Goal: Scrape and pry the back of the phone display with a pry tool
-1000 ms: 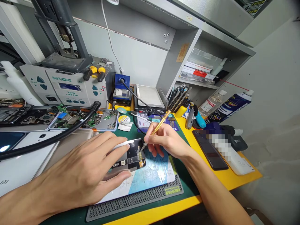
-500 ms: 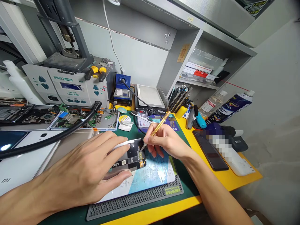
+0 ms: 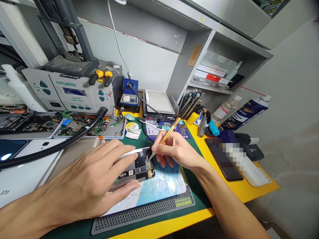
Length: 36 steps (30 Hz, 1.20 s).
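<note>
A dark phone screen (image 3: pixel 138 171), its back side with ribbon and golden contacts facing up, lies on a white-and-blue glossy board (image 3: pixel 161 187). My left hand (image 3: pixel 97 176) grips the screen by its long sides, fingers along the far edge and thumb along the near one. Between the fingers and thumb of my right hand (image 3: pixel 171 147) is a craft knife (image 3: pixel 169 132) with a golden handle, held like a pen. Its blade tip meets the flex area near the screen's right end. My left palm covers the screen's left part.
A grey honeycomb mat (image 3: pixel 139 215) lies under the board. A thick black hose (image 3: pixel 74 141) crosses the phones and circuit boards at left. Behind stand a hot-air station (image 3: pixel 74 89) and a heating plate (image 3: pixel 159 101). To the right are a black phone (image 3: pixel 224 161) and a spray can (image 3: pixel 245 113).
The knife's blade tip has shifted slightly left over the flex area. My left hand keeps its grip on the screen, and the view has moved very little.
</note>
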Motion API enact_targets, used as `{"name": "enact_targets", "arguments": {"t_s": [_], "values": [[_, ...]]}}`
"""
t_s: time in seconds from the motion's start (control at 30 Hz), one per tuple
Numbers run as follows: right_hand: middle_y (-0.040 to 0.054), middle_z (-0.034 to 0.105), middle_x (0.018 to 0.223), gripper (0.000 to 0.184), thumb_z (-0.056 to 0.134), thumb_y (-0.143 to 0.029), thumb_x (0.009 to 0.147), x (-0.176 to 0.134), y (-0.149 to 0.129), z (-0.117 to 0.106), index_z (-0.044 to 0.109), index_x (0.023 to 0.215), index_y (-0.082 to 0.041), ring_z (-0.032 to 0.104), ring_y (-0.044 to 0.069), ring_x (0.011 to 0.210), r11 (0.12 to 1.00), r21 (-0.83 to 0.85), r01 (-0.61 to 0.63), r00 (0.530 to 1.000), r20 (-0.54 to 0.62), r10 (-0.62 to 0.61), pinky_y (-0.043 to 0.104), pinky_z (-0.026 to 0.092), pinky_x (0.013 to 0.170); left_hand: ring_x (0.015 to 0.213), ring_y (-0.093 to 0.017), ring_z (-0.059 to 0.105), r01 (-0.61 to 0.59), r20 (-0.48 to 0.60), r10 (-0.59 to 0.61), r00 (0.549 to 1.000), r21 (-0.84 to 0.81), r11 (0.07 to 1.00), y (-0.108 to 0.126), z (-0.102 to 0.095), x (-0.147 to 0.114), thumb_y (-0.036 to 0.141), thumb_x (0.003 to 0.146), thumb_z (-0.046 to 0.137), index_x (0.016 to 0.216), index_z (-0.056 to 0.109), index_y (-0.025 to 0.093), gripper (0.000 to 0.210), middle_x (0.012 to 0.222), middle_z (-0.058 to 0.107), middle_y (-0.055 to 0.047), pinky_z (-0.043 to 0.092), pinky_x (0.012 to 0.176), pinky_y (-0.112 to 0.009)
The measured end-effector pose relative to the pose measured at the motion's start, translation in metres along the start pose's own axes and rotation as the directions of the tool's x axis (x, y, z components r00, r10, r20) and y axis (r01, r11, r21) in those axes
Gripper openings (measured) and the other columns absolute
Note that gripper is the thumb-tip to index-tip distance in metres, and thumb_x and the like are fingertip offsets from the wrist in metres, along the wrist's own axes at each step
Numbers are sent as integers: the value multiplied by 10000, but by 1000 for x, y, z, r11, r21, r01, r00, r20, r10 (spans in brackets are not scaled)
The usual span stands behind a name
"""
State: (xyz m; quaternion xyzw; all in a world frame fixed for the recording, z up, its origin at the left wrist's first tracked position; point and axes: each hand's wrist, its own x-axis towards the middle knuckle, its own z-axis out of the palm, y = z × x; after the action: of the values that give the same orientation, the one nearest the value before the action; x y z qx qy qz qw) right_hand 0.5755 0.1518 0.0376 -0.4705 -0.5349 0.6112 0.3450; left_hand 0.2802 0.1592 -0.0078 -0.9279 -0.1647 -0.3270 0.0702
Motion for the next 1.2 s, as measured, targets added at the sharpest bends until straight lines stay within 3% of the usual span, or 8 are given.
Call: {"name": "enact_targets", "arguments": {"t_s": [0.6,0.8,0.97,1.2], "values": [[-26,744,630,357,1020,-395,814,0,0,1,700,836,-238,655,133,492,1000,-10,-6,1000,-10,6,169,444,383,1179,-356,765,10,18,-10,1000,-14,1000,-1,2,-3,334,1279,710,1462,742,117,285,1323,835,-147,525,1082,-534],[-26,744,625,369,1028,-414,813,0,1,1,705,830,-235,651,129,490,1000,-11,-10,1000,-9,10,167,435,382,1194,-325,734,15,-20,-15,1000,-5,1000,0,4,-1,324,1306,633,1408,736,138,236,1308,820,-137,541,1055,-475],[-26,740,609,361,1006,-424,781,3,4,1,695,804,-243,636,127,461,1000,-4,-19,1000,3,19,173,423,359,1244,-313,777,23,8,-23,1000,-25,999,-3,5,-5,330,1277,692,1474,736,162,262,1365,841,-129,585,1084,-457],[-16,747,601,306,955,-411,757,6,7,-1,701,786,-244,616,122,437,1000,-13,-14,1000,-4,14,178,426,345,1214,-299,783,-3,-55,3,998,2,1000,-4,8,-6,361,1305,623,1439,759,165,274,1293,857,-116,613,1071,-437]]}}
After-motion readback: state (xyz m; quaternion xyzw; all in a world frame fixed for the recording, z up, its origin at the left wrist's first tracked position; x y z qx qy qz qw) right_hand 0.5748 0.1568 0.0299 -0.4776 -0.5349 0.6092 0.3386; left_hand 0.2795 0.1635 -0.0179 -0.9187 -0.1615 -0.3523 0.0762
